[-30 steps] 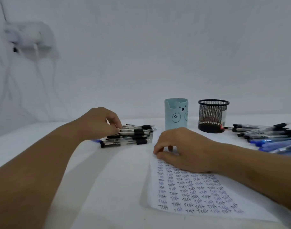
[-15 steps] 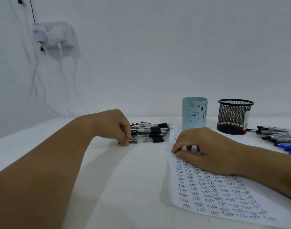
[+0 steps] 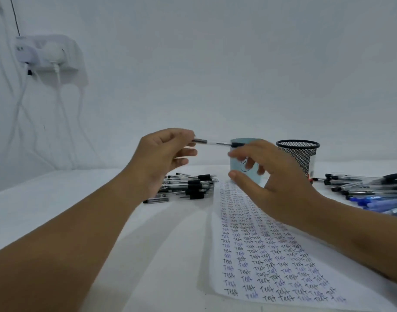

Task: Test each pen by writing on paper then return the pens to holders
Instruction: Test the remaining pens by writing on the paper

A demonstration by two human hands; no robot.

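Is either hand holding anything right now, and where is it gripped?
The left hand pinches a pen at one end, level above the table. The right hand, fingers spread, reaches toward the pen's black-capped end but holds nothing yet.

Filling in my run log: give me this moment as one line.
left hand: pinches pen in the air | right hand: open, near pen's cap end | paper: full of test words | holders: no pens visible
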